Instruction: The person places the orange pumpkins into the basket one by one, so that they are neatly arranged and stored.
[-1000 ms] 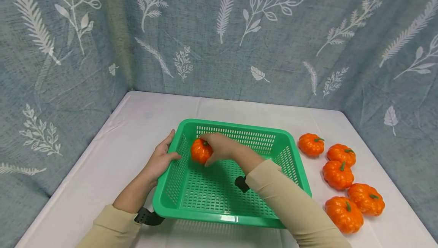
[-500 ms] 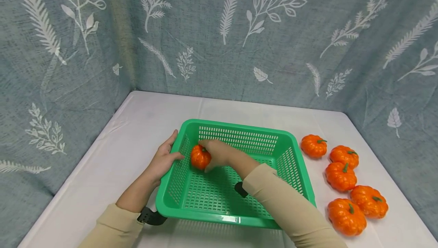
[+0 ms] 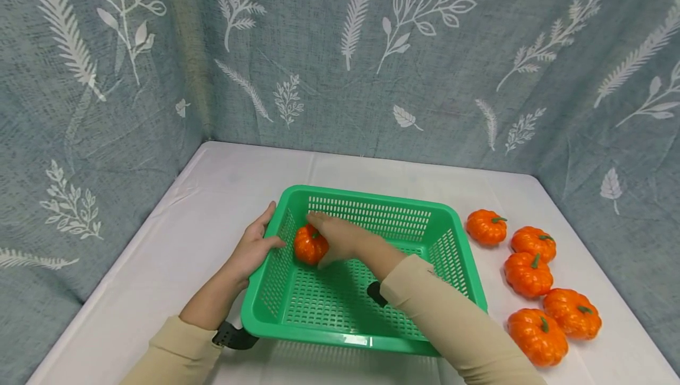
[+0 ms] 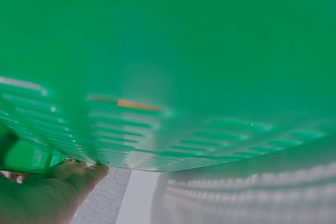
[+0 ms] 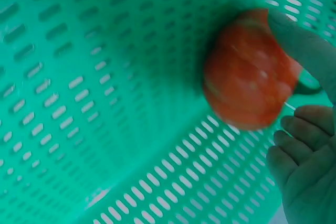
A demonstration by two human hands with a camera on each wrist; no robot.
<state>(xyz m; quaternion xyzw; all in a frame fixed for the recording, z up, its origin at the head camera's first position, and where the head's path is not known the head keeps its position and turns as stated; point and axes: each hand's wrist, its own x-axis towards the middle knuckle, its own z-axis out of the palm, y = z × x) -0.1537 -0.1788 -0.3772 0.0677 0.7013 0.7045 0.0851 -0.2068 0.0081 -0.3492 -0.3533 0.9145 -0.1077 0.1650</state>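
Observation:
A green plastic basket (image 3: pixel 350 341) with slotted walls stands on the table. My left hand (image 3: pixel 256 250) grips its left rim, thumb over the edge and fingers along the outside; in the left wrist view the fingers (image 4: pixel 86 178) show beneath the green wall. Inside the basket, by the left wall, sits a small orange pumpkin (image 3: pixel 310 245) with a green stem. My right hand (image 3: pixel 342 238) reaches in around this pumpkin (image 5: pixel 249 72). In the right wrist view the thumb lies against or just over its side, while the loosely bent fingers (image 5: pixel 302 140) are apart from it.
Several more orange pumpkins stand right of the basket, among them a far one (image 3: pixel 486 227), a middle one (image 3: pixel 528 274) and a near one (image 3: pixel 538 338). A white cloth (image 3: pixel 133 290) covers the table. Patterned grey-blue curtains (image 3: pixel 319 78) hang behind and at the sides.
The pumpkin has gone down onto the basket's floor near the left wall. My right hand has lowered with it, then its fingers have loosened slightly. The left hand keeps its place on the rim.

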